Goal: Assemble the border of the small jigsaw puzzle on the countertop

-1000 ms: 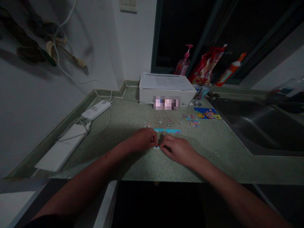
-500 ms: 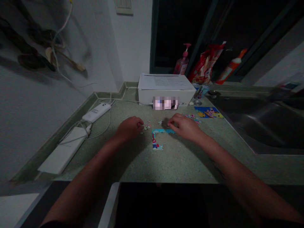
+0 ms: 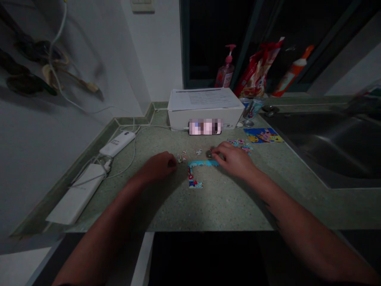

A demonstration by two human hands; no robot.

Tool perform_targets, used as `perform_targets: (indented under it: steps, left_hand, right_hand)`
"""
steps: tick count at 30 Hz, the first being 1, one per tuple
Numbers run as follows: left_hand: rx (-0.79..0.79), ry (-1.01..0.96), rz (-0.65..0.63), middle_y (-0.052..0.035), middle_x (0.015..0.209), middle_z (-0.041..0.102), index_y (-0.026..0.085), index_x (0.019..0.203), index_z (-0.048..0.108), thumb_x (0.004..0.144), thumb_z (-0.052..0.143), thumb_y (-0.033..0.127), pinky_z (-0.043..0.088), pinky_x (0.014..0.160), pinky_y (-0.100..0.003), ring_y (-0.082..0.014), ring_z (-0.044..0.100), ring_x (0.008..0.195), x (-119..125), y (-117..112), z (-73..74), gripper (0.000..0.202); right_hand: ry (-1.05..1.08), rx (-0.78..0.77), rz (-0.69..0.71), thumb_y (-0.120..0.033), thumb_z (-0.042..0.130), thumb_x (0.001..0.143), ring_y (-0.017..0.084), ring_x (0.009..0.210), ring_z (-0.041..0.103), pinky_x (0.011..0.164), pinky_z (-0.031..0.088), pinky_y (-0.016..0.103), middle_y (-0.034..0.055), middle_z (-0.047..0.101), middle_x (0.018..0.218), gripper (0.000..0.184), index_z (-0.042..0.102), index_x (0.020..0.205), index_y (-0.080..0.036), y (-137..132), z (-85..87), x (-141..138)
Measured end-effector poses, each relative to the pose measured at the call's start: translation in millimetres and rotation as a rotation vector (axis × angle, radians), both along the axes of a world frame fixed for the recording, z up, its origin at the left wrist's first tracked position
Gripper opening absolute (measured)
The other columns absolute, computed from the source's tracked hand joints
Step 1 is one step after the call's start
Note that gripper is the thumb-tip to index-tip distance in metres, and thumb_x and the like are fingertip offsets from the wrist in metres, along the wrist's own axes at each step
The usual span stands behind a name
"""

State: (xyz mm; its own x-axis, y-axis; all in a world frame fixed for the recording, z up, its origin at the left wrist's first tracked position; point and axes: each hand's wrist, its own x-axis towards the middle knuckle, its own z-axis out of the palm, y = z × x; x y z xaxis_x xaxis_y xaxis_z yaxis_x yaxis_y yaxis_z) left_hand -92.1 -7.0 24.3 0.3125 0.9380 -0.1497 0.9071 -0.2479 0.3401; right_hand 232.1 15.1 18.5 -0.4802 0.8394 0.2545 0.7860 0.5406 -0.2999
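Both bare arms reach forward from lower corners, converging toward middle. Left forearm (image 3: 102, 234) angled up and inward; right forearm (image 3: 309, 234) angled up and inward, mirroring it. Left hand (image 3: 157, 167) palm down, knuckles up, fingers (image 3: 170, 162) curled under in loose bunch. Right hand (image 3: 235, 161) palm down, turned inward, fingers (image 3: 218, 149) bunched and bent downward; any pinch too dark to tell. Hands well apart, not touching.
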Motion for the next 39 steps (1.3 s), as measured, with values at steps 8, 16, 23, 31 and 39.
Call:
perform_targets:
  steps: [8, 16, 23, 31, 39]
  left_hand:
    - [-0.009, -0.058, 0.076, -0.006, 0.094, 0.077, 0.023, 0.092, 0.07, 0.086, 0.067, 0.021, 0.046, 0.075, -0.035, -0.0235, 0.068, 0.084, 0.8, -2.8, 1.8, 0.007]
    - [-0.133, -0.647, 0.081, -0.0039, 0.091, 0.077, 0.023, 0.092, 0.07, 0.084, 0.072, 0.025, 0.054, 0.081, -0.034, -0.0201, 0.07, 0.083, 26.3, -4.8, -8.2, 0.009]
    - [-0.303, -0.917, 0.022, -0.0041, 0.089, 0.076, 0.02, 0.092, 0.068, 0.083, 0.079, 0.029, 0.056, 0.082, -0.035, -0.0187, 0.07, 0.082, 38.7, -9.1, -16.6, 0.017]
    - [-0.333, -0.87, 0.031, -0.0051, 0.092, 0.076, 0.021, 0.095, 0.066, 0.084, 0.076, 0.03, 0.057, 0.084, -0.036, -0.0195, 0.071, 0.085, 38.2, -10.6, -15.1, 0.018]
    - [-0.186, -0.588, 0.054, -0.0059, 0.093, 0.079, 0.023, 0.091, 0.068, 0.088, 0.068, 0.029, 0.056, 0.081, -0.035, -0.0219, 0.07, 0.087, 33.4, -6.7, -12.3, 0.007]
  right_hand:
    - [0.003, -0.028, 0.003, -0.025, 0.058, 0.107, 0.023, 0.099, 0.072, 0.084, 0.051, 0.034, 0.0087, 0.075, 0.116, 0.021, 0.079, 0.11, -0.023, -7.3, 1.9, -8.6]
    - [0.111, -0.048, 0.202, -0.028, 0.062, 0.107, 0.02, 0.096, 0.071, 0.084, 0.052, 0.033, 0.0065, 0.075, 0.115, 0.018, 0.076, 0.118, -0.025, -23.7, -3.4, -26.9]
    - [0.122, -0.083, 0.342, -0.031, 0.065, 0.107, 0.022, 0.102, 0.073, 0.081, 0.054, 0.033, 0.0078, 0.074, 0.119, 0.025, 0.072, 0.13, -0.025, -40.6, -7.5, -43.6]
    - [0.121, -0.095, 0.293, -0.031, 0.068, 0.105, 0.019, 0.094, 0.07, 0.08, 0.052, 0.031, 0.0063, 0.073, 0.115, 0.019, 0.073, 0.123, -0.026, -38.2, -6.6, -43.1]
    - [0.064, -0.137, 0.236, -0.035, 0.068, 0.106, 0.022, 0.102, 0.072, 0.085, 0.055, 0.034, 0.0068, 0.074, 0.122, 0.022, 0.071, 0.127, -0.029, -36.5, -4.5, -43.0]
